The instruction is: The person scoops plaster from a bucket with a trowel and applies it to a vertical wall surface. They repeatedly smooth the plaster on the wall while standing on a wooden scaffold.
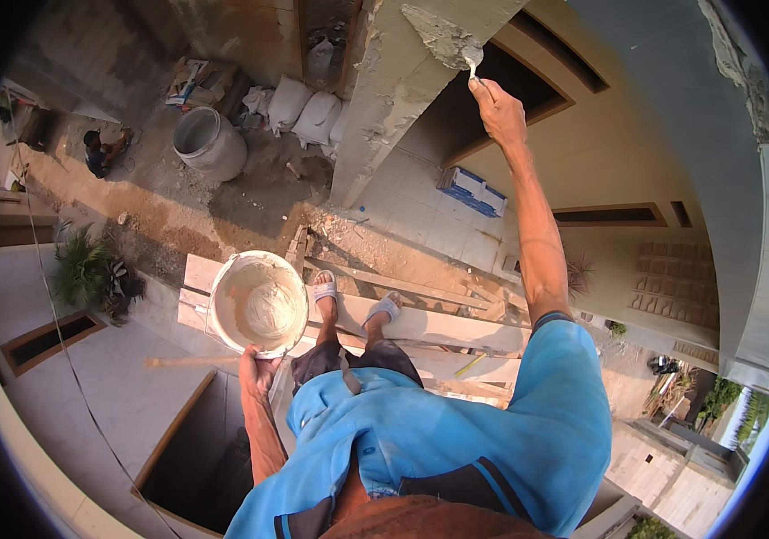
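My left hand is closed on the near rim of a white bucket, tilted so its inside faces up at me. Pale wet mortar lies in its bottom and smears the walls. With my arm stretched far up and to the right, my right hand grips the handle of a trowel. Its blade meets a patch of rough grey mortar on the concrete column; the blade itself is mostly hidden against the mortar.
I stand in sandals on wooden scaffold planks above the ground. Below are a large drum, filled white sacks, a sand pile and a blue-and-white box stack. Another person crouches at far left. A cable hangs at left.
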`<state>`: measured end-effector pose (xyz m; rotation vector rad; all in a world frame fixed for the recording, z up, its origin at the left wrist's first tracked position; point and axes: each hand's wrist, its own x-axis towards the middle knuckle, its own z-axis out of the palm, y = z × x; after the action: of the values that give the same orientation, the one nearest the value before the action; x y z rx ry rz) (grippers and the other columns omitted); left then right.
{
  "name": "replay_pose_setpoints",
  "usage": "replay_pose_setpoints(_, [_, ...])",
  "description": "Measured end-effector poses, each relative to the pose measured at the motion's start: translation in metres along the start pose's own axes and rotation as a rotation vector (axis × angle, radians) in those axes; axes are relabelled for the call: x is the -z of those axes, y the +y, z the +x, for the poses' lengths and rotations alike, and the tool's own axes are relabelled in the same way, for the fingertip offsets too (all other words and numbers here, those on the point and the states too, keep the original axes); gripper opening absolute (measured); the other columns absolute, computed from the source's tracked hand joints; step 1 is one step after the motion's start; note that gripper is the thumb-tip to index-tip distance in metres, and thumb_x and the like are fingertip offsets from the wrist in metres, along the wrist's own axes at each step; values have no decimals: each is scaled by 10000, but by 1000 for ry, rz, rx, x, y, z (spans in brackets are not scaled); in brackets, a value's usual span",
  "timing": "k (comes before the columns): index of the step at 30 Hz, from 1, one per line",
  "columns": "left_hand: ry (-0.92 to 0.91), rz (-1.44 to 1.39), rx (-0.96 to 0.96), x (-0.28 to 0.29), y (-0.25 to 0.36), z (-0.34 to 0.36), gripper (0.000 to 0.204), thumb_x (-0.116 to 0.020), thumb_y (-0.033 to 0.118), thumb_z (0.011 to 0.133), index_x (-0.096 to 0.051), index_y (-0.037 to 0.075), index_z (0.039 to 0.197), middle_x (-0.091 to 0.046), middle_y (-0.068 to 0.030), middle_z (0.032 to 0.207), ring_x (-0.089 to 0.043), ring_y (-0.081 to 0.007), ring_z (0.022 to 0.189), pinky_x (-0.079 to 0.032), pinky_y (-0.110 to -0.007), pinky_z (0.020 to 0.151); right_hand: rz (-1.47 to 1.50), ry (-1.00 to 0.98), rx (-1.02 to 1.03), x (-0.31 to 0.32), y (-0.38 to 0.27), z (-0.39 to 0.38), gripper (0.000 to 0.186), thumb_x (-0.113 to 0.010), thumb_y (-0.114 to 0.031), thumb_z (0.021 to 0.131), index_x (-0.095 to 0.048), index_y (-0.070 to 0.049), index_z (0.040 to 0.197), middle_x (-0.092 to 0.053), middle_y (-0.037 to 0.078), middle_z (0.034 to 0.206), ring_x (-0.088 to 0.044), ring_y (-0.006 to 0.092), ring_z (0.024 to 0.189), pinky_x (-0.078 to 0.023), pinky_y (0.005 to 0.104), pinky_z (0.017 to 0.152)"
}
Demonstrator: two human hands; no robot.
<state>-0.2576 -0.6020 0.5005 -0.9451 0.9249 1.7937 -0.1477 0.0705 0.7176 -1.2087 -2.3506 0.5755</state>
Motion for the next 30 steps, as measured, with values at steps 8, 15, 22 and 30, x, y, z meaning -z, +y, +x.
replay_pose_setpoints(8, [92, 170, -32, -10, 5, -16, 537, -489, 22, 883, -415, -84, 1404, -556, -262, 1393, -615, -446, 1233, -534, -650, 1028, -147, -234, -106, -121, 86, -33, 494, -503, -528, 1029, -646, -60, 962, -719, 202, 983, -670, 462, 989, -517, 546, 828])
replay_pose_setpoints(15, [48, 99, -26, 0, 0, -12, 541, -497, 39, 889, -419, -89, 1409, -549, -272, 1397, -594, -444, 1258, -524, -642, 1045, -44, -203, -87, -58, 53, -51, 514, -533, -545, 1012, -717, -79, 1129, -741, 203, 984, -706, 414, 984, -533, 510, 859])
replay_pose_setpoints(22, [-52, 138, 24, -5, -6, 2, 424, -516, 67, 905, -494, -71, 1304, -627, -235, 1300, -674, -404, 1139, -588, -610, 960, -21, 155, 117, 121, -47, -33, 531, -556, -575, 1018, -726, -84, 1126, -659, 112, 728, -659, 274, 714, -501, 393, 688])
replay_pose_setpoints(30, [-76, 146, 38, 6, -12, 6, 443, -488, 71, 951, -439, -64, 1370, -556, -262, 1382, -589, -446, 1267, -515, -649, 1054, -35, -26, -27, 50, -21, -29, 545, -521, -596, 1021, -714, -94, 1105, -640, 105, 752, -630, 273, 751, -491, 417, 713])
